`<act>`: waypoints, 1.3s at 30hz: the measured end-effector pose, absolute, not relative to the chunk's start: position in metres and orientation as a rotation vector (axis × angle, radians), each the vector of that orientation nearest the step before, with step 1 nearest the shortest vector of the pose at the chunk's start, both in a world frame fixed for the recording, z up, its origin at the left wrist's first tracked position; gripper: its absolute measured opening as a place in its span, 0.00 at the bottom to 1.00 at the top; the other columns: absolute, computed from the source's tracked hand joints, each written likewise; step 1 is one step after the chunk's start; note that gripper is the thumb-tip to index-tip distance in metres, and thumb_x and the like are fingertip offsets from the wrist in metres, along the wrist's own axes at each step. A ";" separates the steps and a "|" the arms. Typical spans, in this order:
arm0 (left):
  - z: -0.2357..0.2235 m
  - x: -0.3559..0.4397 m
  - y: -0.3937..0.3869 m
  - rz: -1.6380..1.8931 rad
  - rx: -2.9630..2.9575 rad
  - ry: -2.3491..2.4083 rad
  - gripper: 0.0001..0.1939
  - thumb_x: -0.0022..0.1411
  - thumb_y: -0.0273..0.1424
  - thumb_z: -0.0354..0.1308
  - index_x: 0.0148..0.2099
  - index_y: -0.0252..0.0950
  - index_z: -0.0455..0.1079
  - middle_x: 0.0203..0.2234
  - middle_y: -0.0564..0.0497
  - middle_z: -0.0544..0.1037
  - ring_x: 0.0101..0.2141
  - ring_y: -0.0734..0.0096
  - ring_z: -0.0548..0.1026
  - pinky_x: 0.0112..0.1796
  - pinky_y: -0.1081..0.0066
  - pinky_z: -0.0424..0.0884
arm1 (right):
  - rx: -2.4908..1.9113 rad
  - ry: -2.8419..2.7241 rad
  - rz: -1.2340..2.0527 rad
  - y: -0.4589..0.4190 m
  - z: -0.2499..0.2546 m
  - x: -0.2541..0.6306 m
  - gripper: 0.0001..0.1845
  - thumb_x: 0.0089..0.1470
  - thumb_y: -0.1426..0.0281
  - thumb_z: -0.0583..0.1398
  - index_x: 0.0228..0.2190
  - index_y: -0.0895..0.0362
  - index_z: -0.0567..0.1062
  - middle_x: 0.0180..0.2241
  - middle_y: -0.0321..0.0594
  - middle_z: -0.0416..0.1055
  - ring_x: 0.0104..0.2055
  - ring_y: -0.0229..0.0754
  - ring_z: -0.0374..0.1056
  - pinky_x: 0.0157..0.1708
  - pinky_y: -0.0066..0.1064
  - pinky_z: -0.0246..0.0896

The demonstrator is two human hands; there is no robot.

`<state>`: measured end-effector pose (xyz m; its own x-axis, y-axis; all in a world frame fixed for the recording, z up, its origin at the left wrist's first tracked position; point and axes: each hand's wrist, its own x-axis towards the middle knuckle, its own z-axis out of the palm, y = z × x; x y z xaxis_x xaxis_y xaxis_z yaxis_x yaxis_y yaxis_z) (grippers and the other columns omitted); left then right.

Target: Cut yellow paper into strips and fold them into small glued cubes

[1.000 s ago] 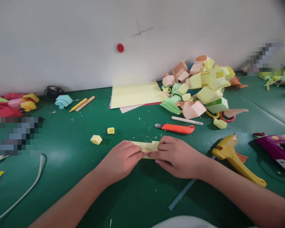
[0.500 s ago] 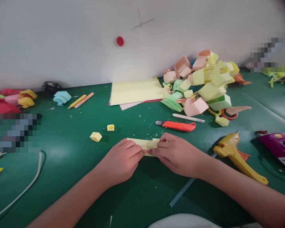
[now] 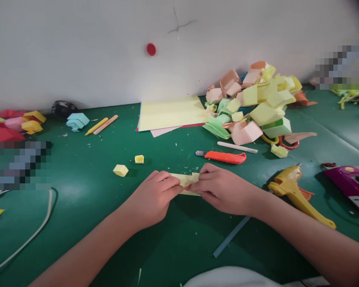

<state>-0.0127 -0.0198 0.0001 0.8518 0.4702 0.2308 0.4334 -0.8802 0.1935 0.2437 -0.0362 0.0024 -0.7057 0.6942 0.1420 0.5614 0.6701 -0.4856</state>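
A strip of pale yellow paper (image 3: 184, 180) lies on the green tabletop in front of me, partly covered by both hands. My left hand (image 3: 157, 195) is closed at its left part, fingertips pressing on it. From the other side my right hand (image 3: 219, 189) grips the strip with bent fingers, and the fingertips of the two hands nearly meet at its middle. Two small folded yellow paper pieces, a larger one (image 3: 121, 170) and a smaller one (image 3: 139, 159), sit to the left. Beyond my right hand lies an orange utility knife (image 3: 224, 157).
Right of my forearm is a yellow glue gun (image 3: 299, 195), with a purple power strip (image 3: 350, 185) beyond it. A heap of folded paper (image 3: 257, 103) stands at the back right, beside yellow paper sheets (image 3: 170, 113). A white cable (image 3: 44, 223) curves along the left.
The view has tilted slightly, so the scene sits higher. My left hand has shifted a little along the strip to the right; both hands keep hold of the paper.
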 end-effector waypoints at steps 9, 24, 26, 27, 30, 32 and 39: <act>-0.005 -0.015 -0.021 0.427 2.875 0.722 0.19 0.67 0.17 0.45 0.51 0.33 0.73 0.38 0.46 0.77 0.41 0.60 0.69 0.38 0.61 0.64 | -0.989 -2.563 0.438 -0.042 -0.003 0.241 0.16 0.62 0.76 0.54 0.41 0.56 0.82 0.31 0.44 0.77 0.41 0.49 0.65 0.38 0.38 0.63; -0.003 -0.010 -0.021 0.460 3.062 0.638 0.18 0.66 0.16 0.46 0.49 0.30 0.74 0.33 0.46 0.75 0.38 0.62 0.69 0.35 0.64 0.61 | -1.042 -2.689 0.312 -0.047 0.000 0.236 0.16 0.64 0.75 0.54 0.46 0.57 0.80 0.31 0.43 0.77 0.41 0.49 0.64 0.40 0.40 0.61; -0.003 -0.010 -0.020 0.451 3.065 0.636 0.18 0.65 0.15 0.46 0.48 0.31 0.74 0.34 0.47 0.76 0.38 0.62 0.69 0.34 0.64 0.60 | -1.046 -2.690 0.313 -0.047 0.001 0.236 0.16 0.64 0.75 0.54 0.45 0.56 0.80 0.32 0.43 0.77 0.41 0.49 0.64 0.41 0.40 0.60; -0.003 -0.010 -0.019 0.450 3.067 0.638 0.18 0.65 0.15 0.46 0.48 0.31 0.74 0.34 0.47 0.76 0.38 0.62 0.69 0.34 0.64 0.60 | -1.048 -2.693 0.315 -0.047 0.001 0.236 0.16 0.64 0.75 0.54 0.45 0.56 0.80 0.32 0.43 0.77 0.41 0.49 0.63 0.41 0.40 0.60; -0.002 -0.010 -0.020 0.448 3.083 0.635 0.18 0.65 0.15 0.47 0.47 0.30 0.75 0.33 0.47 0.76 0.38 0.62 0.69 0.34 0.64 0.60 | -1.057 -2.701 0.309 -0.047 0.001 0.235 0.16 0.64 0.75 0.54 0.46 0.57 0.80 0.32 0.43 0.77 0.40 0.49 0.63 0.40 0.40 0.61; -0.001 -0.009 -0.020 0.432 3.093 0.639 0.17 0.65 0.15 0.47 0.46 0.31 0.75 0.33 0.47 0.76 0.37 0.62 0.69 0.33 0.64 0.60 | -1.061 -2.708 0.291 -0.048 0.002 0.234 0.17 0.64 0.75 0.54 0.48 0.57 0.79 0.32 0.43 0.77 0.40 0.50 0.63 0.40 0.42 0.61; -0.001 -0.014 -0.007 0.456 2.923 0.667 0.23 0.62 0.14 0.48 0.48 0.40 0.78 0.36 0.49 0.78 0.39 0.64 0.70 0.35 0.64 0.60 | -1.081 -2.669 0.349 -0.048 0.005 0.234 0.15 0.63 0.76 0.55 0.42 0.56 0.81 0.30 0.43 0.77 0.39 0.49 0.63 0.38 0.40 0.61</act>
